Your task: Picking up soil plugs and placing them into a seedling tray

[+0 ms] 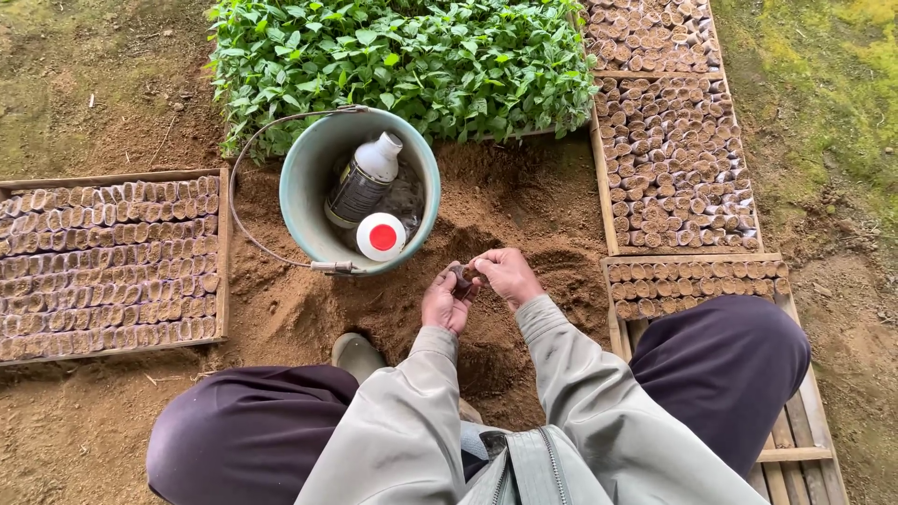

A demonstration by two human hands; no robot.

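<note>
Pinching a small dark pot [461, 274] between them, both hands are meeting over a mound of loose brown soil [524, 215]. The pot is looking like a short, soil-filled roll of dark wrapping, mostly hidden by the fingers, so its shape is only partly showing. Its long axis seems to be running left to right between the two hands, though which end is the open one I cannot tell. The left hand [445, 301] is curling closed around its near end, and the right hand [506, 274] is closing on it from the far side.

Just beyond the hands, a pale green bucket [316, 159] is standing on the soil, its wire handle [245, 201] hanging out to the left. Inside it a white-capped bottle [363, 182] is lying tilted, beside a white lid with a red disc [382, 237]. Leafy green seedlings [402, 56] are filling the ground behind the bucket. Wooden trays [223, 252] packed with rows of similar filled pots are lying well to the left and to the right. A boot toe [354, 353] is resting near the left knee.
</note>
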